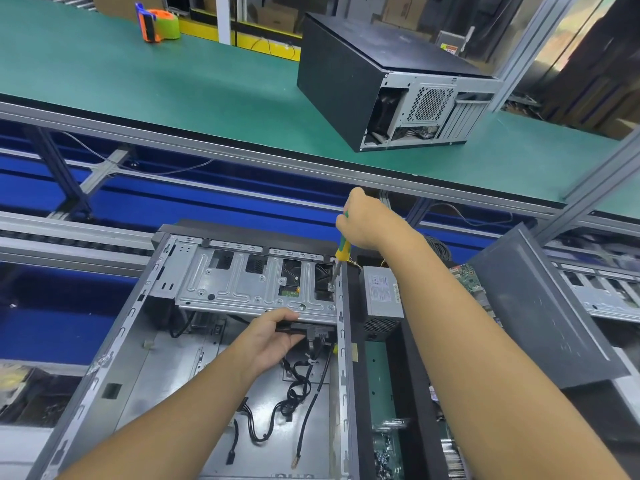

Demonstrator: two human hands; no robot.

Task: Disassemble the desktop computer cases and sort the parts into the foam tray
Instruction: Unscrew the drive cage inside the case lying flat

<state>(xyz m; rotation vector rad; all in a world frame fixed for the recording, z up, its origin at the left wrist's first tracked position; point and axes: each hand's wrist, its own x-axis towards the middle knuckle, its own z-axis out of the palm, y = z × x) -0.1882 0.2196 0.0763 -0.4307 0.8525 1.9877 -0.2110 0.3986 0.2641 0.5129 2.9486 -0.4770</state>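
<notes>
We are working in the open computer case in the lower centre of the frame. Our 2 hands are apart. Our right hand is gripping the yellow-and-green screwdriver, whose tip is sitting on a screw at the right end of the drive cage. Our left hand is reaching under the cage's near edge and curling round a black drive, with cables plugged into it and trailing down across the case floor.

The dark tray just right of the case, which we are taking for the foam tray, is holding a power supply.

The risks we are judging from here:
- The screwdriver is leaning rather than standing square, so the tip may be riding out of the screw head and chewing it.
- A slip could send the tip into the green circuit board showing through the cage opening.
- A loosened screw may be dropping among the cables, where it is hard to find.
- If this is the last fixing, the drive's weight is passing to our left hand alone, and the plugged cables may be tugging at their connectors.
</notes>
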